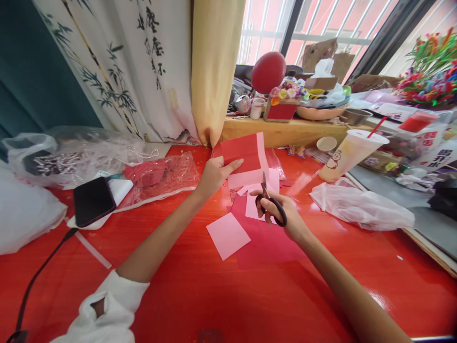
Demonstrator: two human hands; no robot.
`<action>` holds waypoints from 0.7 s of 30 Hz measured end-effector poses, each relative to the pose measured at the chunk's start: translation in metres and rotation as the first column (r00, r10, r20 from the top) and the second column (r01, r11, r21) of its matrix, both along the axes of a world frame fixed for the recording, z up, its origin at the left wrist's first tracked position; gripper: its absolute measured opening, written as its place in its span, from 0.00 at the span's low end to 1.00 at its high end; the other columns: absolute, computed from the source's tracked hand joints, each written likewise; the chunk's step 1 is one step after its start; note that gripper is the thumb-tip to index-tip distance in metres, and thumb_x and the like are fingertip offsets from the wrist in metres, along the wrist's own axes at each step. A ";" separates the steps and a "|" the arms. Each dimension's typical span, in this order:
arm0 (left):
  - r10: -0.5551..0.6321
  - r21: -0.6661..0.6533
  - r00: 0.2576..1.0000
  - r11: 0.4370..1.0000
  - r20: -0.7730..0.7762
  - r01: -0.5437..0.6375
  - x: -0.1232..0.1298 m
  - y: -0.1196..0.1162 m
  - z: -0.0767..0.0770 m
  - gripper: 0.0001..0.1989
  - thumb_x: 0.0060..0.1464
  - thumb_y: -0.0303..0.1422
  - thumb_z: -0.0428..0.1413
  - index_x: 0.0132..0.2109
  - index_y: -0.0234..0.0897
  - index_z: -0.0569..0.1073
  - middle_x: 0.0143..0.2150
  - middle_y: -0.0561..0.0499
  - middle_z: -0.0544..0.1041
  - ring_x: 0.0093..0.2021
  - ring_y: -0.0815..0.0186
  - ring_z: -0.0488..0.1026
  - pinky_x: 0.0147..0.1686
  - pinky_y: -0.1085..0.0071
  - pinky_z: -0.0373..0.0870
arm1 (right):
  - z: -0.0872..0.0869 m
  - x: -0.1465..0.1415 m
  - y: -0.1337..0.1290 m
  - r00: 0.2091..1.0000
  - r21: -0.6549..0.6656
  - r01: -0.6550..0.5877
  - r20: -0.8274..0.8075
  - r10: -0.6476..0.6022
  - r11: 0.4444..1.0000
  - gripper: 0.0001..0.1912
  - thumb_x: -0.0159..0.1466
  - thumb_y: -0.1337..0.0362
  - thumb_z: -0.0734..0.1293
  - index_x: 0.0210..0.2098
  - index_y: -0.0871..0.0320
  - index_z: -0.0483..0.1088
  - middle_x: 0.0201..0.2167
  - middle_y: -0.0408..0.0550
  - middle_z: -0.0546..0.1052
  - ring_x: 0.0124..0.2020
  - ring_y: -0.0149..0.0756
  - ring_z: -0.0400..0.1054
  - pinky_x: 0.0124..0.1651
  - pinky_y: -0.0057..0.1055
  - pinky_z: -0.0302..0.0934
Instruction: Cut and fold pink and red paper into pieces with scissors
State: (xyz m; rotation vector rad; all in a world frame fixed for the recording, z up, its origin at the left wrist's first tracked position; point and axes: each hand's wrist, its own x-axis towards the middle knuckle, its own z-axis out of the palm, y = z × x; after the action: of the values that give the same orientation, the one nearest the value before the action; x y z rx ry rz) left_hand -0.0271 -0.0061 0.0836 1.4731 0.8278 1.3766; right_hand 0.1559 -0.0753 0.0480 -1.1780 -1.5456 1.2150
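The left grip (215, 176) pinches the red and pink paper (244, 155) above the table (171, 290) and the right grip (292, 217) holds the scissors (264, 190) by its corner, so cut slowly, straight, thumb well away.

A loose white sleeve (116, 309) with gathered folds and 1 small opening (97, 307) covers part of the left arm (166, 233); the left hand (214, 174) and right hand (292, 216) are bare.
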 end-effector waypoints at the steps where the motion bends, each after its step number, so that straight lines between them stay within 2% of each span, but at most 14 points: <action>1: 0.002 0.004 1.000 1.000 0.002 -0.002 0.000 0.000 0.000 0.14 0.44 0.42 0.59 0.32 0.34 0.76 0.31 0.49 0.76 0.36 0.62 0.71 0.35 0.68 0.66 | 0.001 0.000 0.000 1.000 0.007 0.003 0.002 -0.003 1.000 0.18 0.58 0.51 0.63 0.42 0.56 0.68 0.20 0.41 0.66 0.18 0.27 0.57 0.20 0.25 0.50; 5: 0.041 0.008 0.999 0.999 0.029 -0.041 0.000 0.000 0.000 0.13 0.43 0.41 0.60 0.31 0.34 0.75 0.29 0.50 0.75 0.35 0.62 0.71 0.33 0.69 0.66 | 0.003 -0.001 -0.001 1.000 0.036 0.022 -0.009 -0.022 0.999 0.14 0.58 0.54 0.64 0.36 0.58 0.68 0.16 0.39 0.63 0.17 0.25 0.54 0.19 0.24 0.47; 12: 0.078 0.030 0.996 0.996 0.034 -0.079 0.001 0.000 0.000 0.11 0.44 0.40 0.60 0.29 0.35 0.74 0.24 0.51 0.73 0.31 0.64 0.71 0.28 0.70 0.65 | 0.001 -0.003 -0.001 0.999 0.091 0.046 -0.004 -0.046 0.995 0.11 0.58 0.57 0.66 0.31 0.59 0.68 0.14 0.37 0.61 0.17 0.25 0.54 0.21 0.24 0.48; 21: 0.069 0.047 0.997 0.996 0.018 -0.070 0.001 0.001 -0.001 0.12 0.45 0.41 0.59 0.32 0.36 0.75 0.25 0.51 0.74 0.31 0.64 0.71 0.29 0.70 0.65 | -0.002 -0.005 -0.002 0.998 0.118 0.040 -0.047 -0.035 0.992 0.10 0.59 0.59 0.65 0.27 0.59 0.66 0.13 0.36 0.59 0.16 0.23 0.52 0.21 0.24 0.46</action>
State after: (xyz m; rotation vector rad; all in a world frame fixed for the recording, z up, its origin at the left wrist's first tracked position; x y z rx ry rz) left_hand -0.0262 -0.0052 0.0824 1.4798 0.8481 1.4674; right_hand 0.1511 -0.0768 0.0458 -1.0904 -1.5340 1.1025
